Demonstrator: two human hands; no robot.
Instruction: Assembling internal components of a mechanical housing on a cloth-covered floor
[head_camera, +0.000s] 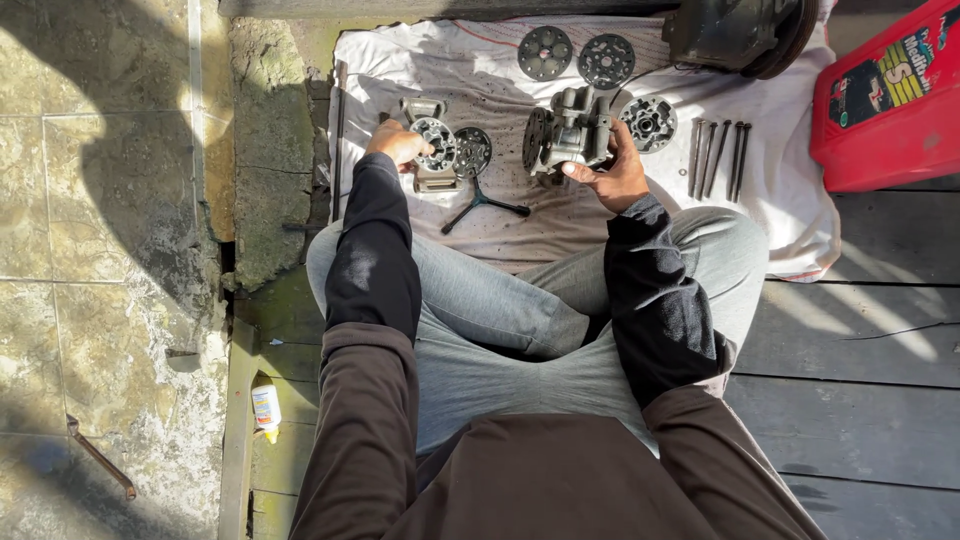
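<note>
Metal pump body, gripped in the right hand, lies with its long axis left-right above the white cloth; left hand grasps a round perforated plate.

A red can stands at the far right, beside the white cloth, with a dark and yellow label on its face. A small white tube with an orange-yellow cap lies near left on the planks.
</note>
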